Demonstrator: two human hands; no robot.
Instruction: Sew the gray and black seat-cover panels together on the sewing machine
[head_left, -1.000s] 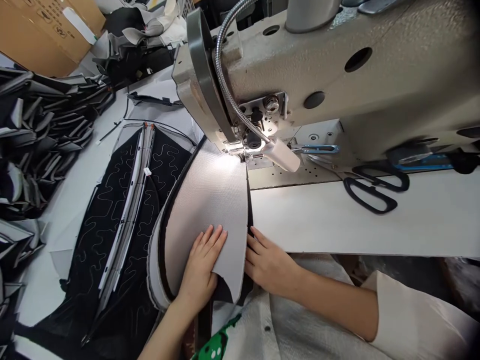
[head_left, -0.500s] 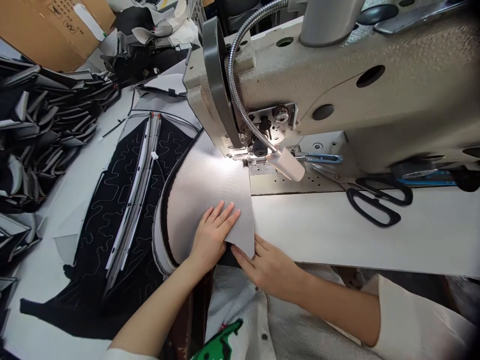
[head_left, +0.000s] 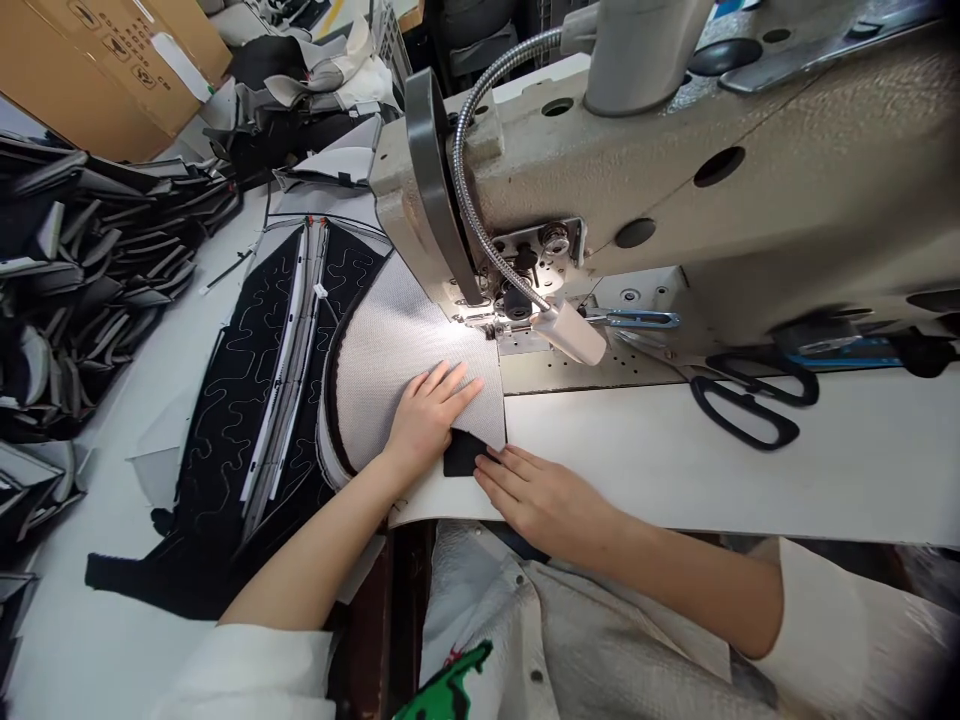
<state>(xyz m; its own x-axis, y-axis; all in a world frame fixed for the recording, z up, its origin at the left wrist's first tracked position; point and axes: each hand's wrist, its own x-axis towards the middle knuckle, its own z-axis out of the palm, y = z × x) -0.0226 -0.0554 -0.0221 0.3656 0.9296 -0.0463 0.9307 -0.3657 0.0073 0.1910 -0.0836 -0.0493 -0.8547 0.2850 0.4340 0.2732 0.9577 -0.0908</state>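
A light grey mesh fabric panel (head_left: 390,345) with a dark curved edge lies under the head of the sewing machine (head_left: 517,300), its far part in the lamp's light. My left hand (head_left: 424,420) rests flat on the panel, fingers spread. At the panel's near corner, my right hand (head_left: 529,495) has its fingers close together on the edge, where a black fabric piece (head_left: 465,455) shows from underneath. Some of its fingertips are hidden at that edge. A black quilted piece with wavy stitching (head_left: 225,400) and a zipper (head_left: 281,380) adjoins the grey panel on the left.
Black-handled scissors (head_left: 742,400) and blue thread snips (head_left: 637,319) lie right of the needle area. A flexible lamp (head_left: 570,332) hangs beside the needle. Stacked dark and grey fabric pieces (head_left: 97,240) line the left side, below a cardboard box (head_left: 112,80).
The fabric has moved away from me, toward the machine, with both hands moving along. More of the black piece and the near table edge shows. The view has shifted slightly.
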